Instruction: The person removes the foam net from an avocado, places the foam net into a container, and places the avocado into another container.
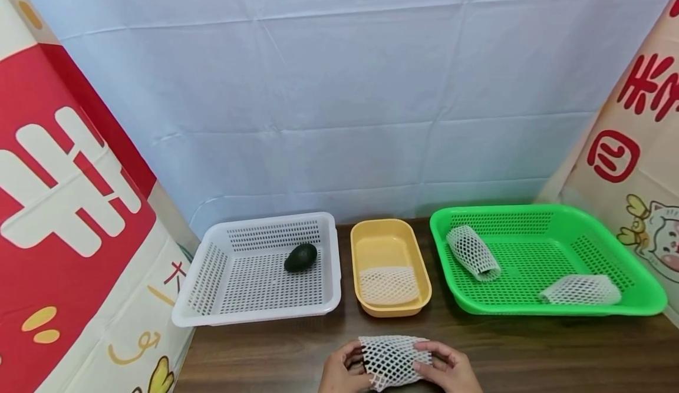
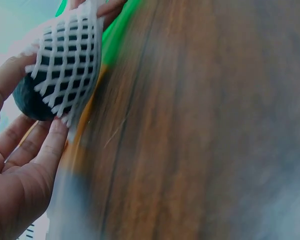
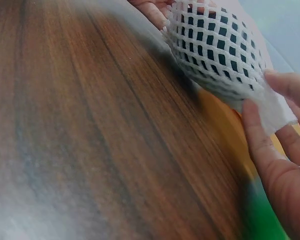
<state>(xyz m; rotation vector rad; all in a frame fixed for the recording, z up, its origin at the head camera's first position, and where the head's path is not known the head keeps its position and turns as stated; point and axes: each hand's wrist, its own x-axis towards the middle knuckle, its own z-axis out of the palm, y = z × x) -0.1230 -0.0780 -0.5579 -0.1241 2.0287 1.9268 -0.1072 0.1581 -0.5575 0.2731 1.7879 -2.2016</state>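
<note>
A white foam net sleeve (image 1: 395, 357) is held between both hands near the table's front edge. Inside it sits a dark avocado (image 2: 26, 100), whose rounded end pokes out of the net's opening in the left wrist view. My left hand (image 1: 342, 370) grips that end, thumb on one side and fingertips on the other. The net's narrow, bunched far end is pinched between thumb and fingers of my right hand (image 1: 451, 368). Through the mesh, the right wrist view also shows the dark fruit.
Behind the hands stands a yellow tray (image 1: 378, 225) with a flat foam net (image 1: 389, 286). To the left is a white basket (image 1: 254, 315) holding a bare avocado (image 1: 300, 257). At right, a green basket (image 1: 530, 309) contains two white foam nets (image 1: 472, 253).
</note>
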